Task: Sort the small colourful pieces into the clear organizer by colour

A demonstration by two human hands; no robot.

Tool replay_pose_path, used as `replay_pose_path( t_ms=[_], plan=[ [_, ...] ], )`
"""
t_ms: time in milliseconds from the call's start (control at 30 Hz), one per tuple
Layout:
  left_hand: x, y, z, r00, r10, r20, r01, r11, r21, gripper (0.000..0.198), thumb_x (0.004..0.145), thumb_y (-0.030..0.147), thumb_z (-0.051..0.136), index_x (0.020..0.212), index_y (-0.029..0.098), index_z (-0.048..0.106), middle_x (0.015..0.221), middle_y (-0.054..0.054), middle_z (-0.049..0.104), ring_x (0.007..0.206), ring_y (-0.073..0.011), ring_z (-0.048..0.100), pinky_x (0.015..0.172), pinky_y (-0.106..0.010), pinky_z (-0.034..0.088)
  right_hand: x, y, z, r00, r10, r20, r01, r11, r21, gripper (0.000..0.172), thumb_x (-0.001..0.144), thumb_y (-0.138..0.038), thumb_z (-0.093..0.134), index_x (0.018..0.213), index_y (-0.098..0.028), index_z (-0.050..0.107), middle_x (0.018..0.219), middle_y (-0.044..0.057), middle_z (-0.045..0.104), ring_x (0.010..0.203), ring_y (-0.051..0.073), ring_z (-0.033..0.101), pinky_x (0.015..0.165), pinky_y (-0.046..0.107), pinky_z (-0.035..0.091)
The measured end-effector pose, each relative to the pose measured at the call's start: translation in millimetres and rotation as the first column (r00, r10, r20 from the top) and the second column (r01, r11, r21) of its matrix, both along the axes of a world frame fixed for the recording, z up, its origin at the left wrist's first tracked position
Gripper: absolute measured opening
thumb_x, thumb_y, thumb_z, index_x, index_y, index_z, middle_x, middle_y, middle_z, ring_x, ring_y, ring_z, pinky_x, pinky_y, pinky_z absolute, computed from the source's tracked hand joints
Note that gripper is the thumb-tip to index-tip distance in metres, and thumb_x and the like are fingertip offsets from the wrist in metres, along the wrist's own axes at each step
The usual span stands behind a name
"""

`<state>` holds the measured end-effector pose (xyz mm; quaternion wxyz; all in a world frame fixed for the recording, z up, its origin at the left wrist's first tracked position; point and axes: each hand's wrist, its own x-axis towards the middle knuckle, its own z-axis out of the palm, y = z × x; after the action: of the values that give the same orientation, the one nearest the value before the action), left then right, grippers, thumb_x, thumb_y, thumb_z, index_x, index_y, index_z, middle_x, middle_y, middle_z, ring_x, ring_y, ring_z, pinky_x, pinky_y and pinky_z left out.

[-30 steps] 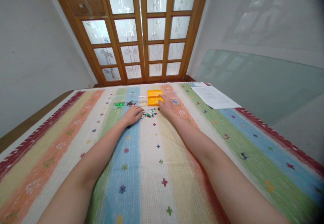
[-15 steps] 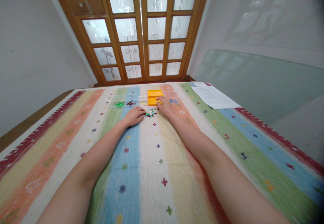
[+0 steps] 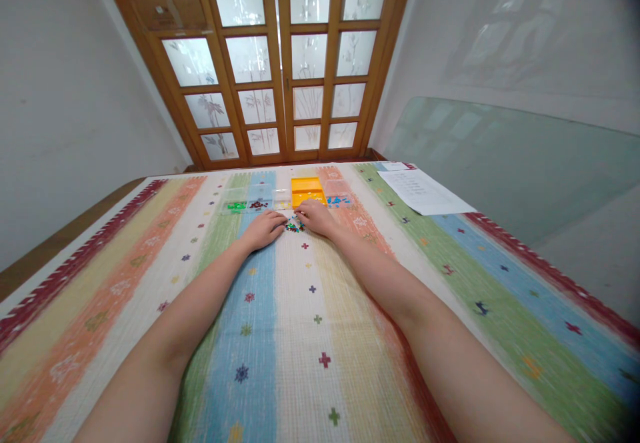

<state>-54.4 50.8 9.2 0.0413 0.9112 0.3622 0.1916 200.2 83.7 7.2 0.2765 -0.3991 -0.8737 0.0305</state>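
A small pile of mixed green, blue, white and dark pieces lies on the striped tablecloth between my two hands. My left hand rests palm down at the pile's left edge, fingers loosely bent and holding nothing that shows. From the right, my right hand reaches to the far side of the pile with its fingertips pressed together; anything between them is too small to make out. Right behind it stands an open orange box with small light pieces inside.
Clear containers flank the orange box: green pieces, dark brown pieces and yellow pieces to its left, blue pieces to its right. Printed paper lies at the table's far right. Wooden glazed doors stand beyond.
My right hand has come from the orange box back toward me and left, down to the pile, uncovering the blue pieces. The left hand has stayed in place.
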Motion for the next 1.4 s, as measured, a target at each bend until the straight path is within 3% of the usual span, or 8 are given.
replay_pose_path(
  t_ms=[400, 633, 967, 1133, 1267, 1333, 1400],
  plan=[
    [-4, 4, -2.5, 0.996, 0.05, 0.077, -0.05, 0.999, -0.006, 0.024, 0.096, 0.024, 0.058, 0.106, 0.023, 0.08, 0.111, -0.009, 0.074, 0.112, -0.0274, 0.063, 0.106, -0.044, 0.047, 1, -2, 0.5, 1.0, -0.008, 0.021, 0.008, 0.999, -0.032, 0.025, 0.104, -0.026, 0.058, 0.109, -0.018, 0.081, 0.109, 0.012, 0.077, 0.105, 0.024, 0.063, 0.094, 0.034, 0.044],
    [-4, -1, 3.3, 0.993, 0.073, 0.093, -0.075, 0.997, 0.012, 0.018, 0.096, 0.028, 0.061, 0.096, 0.021, 0.077, 0.102, -0.009, 0.072, 0.106, -0.0273, 0.061, 0.101, -0.044, 0.047, -1, -2, -1.0, 1.0, 0.013, 0.005, -0.013, 0.999, -0.029, 0.024, 0.104, -0.027, 0.058, 0.109, -0.018, 0.08, 0.11, 0.011, 0.077, 0.104, 0.024, 0.064, 0.095, 0.034, 0.043],
    [-1, -3, 5.9, 0.996, -0.006, 0.089, 0.009, 0.999, -0.031, 0.013, 0.093, 0.029, 0.065, 0.094, 0.022, 0.075, 0.102, -0.008, 0.069, 0.103, -0.0267, 0.061, 0.097, -0.042, 0.047, -2, 1, -2.9, 1.0, 0.003, 0.019, -0.002, 0.998, -0.056, 0.023, 0.104, -0.026, 0.059, 0.109, -0.019, 0.08, 0.11, 0.011, 0.077, 0.103, 0.024, 0.064, 0.094, 0.033, 0.043],
    [0, -3, 4.3, 0.985, 0.066, 0.158, -0.057, 0.996, -0.062, 0.012, 0.092, 0.029, 0.063, 0.092, 0.021, 0.073, 0.097, -0.007, 0.072, 0.099, -0.026, 0.063, 0.095, -0.041, 0.048, -1, 0, -2.5, 1.0, 0.002, 0.025, 0.0, 0.999, -0.053, 0.023, 0.104, -0.026, 0.059, 0.109, -0.019, 0.08, 0.11, 0.011, 0.077, 0.103, 0.023, 0.064, 0.093, 0.032, 0.042],
    [-1, 3, 0.0, 0.911, 0.238, 0.337, -0.183, 0.965, -0.188, 0.013, 0.091, 0.032, 0.062, 0.089, 0.021, 0.068, 0.088, -0.004, 0.072, 0.081, -0.0207, 0.063, 0.079, -0.035, 0.05, -1, 0, -1.9, 1.0, 0.002, 0.028, -0.001, 0.999, -0.051, 0.023, 0.104, -0.027, 0.059, 0.109, -0.019, 0.08, 0.11, 0.011, 0.077, 0.104, 0.023, 0.064, 0.093, 0.032, 0.042],
    [-3, 9, -2.4, 0.803, 0.336, 0.493, -0.188, 0.927, -0.325, 0.016, 0.089, 0.037, 0.063, 0.087, 0.021, 0.065, 0.085, -0.003, 0.071, 0.073, -0.0179, 0.063, 0.071, -0.031, 0.05, -1, -1, -1.5, 1.0, 0.0, 0.026, 0.001, 0.999, -0.046, 0.024, 0.105, -0.027, 0.058, 0.109, -0.019, 0.08, 0.111, 0.011, 0.077, 0.104, 0.023, 0.064, 0.093, 0.032, 0.042],
    [-8, 16, -4.3, 0.63, 0.443, 0.638, -0.142, 0.873, -0.466, 0.021, 0.086, 0.042, 0.067, 0.088, 0.021, 0.063, 0.086, -0.003, 0.072, 0.068, -0.0153, 0.062, 0.064, -0.027, 0.049, -1, -2, -1.0, 1.0, 0.002, 0.031, -0.001, 0.999, -0.043, 0.024, 0.105, -0.027, 0.057, 0.109, -0.019, 0.08, 0.11, 0.011, 0.077, 0.104, 0.024, 0.064, 0.093, 0.032, 0.042]
  ],
)
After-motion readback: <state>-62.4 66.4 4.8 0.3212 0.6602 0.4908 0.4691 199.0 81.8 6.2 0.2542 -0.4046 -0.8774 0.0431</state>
